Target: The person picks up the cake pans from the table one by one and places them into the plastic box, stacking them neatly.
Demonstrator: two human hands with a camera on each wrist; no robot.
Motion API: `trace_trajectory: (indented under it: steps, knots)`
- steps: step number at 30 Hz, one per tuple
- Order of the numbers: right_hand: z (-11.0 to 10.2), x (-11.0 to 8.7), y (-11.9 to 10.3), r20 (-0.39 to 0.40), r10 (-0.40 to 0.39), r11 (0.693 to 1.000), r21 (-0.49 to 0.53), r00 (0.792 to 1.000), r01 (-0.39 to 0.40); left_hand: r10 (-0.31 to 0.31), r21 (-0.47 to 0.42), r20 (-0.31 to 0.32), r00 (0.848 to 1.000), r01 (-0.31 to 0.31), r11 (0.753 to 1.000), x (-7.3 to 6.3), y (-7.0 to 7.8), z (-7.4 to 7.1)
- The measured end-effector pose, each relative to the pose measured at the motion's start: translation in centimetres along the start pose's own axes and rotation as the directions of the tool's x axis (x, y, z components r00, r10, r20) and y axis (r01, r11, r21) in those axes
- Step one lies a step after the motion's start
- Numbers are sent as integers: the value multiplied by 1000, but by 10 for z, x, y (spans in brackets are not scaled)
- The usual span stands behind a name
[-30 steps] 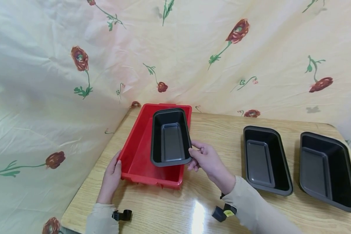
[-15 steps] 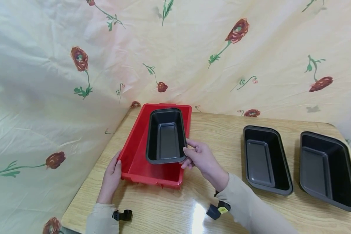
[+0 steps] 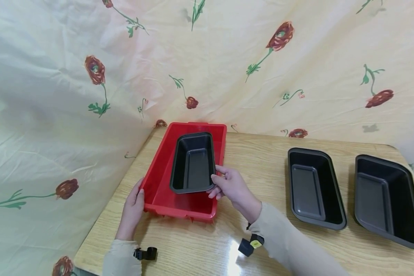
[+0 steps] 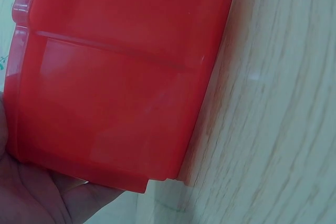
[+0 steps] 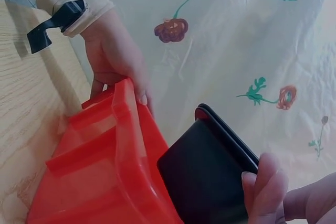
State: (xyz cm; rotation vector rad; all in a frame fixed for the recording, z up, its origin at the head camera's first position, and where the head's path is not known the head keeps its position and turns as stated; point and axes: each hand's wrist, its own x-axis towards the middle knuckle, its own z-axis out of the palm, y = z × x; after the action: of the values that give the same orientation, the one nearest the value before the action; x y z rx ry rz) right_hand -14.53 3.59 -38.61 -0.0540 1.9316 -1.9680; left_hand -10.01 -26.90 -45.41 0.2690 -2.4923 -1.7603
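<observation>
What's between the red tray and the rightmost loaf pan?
In the head view, another black loaf pan on the wooden tabletop, plus, nearer the red tray, the right hand and its sleeve.

On the head view's clock face, one black loaf pan (image 3: 196,165) at seven, a second pan (image 3: 306,188) and a third pan (image 3: 374,201) toward four make three. The red tray (image 3: 189,204) at seven is one; the wooden table (image 3: 255,157), one. The left hand (image 3: 133,207) at eight and right hand (image 3: 234,189) at five make two. Black wrist devices (image 3: 151,253) number two, at seven and five.
</observation>
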Motion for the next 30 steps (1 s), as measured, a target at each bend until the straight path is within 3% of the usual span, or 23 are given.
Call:
trace_trajectory:
  steps: [8,15,30]
  knots:
    - [5,5,4,-5,20,1000,1,1000,-20,-4,10,-1,1000,4,1000,1,-3,1]
    - [9,8,8,-7,27,1000,6,1000,-27,61,11,-20,998,-61,998,2,-4,1]
    - [13,18,19,-11,20,1000,11,1000,-20,68,9,-27,997,-68,998,3,-6,0]
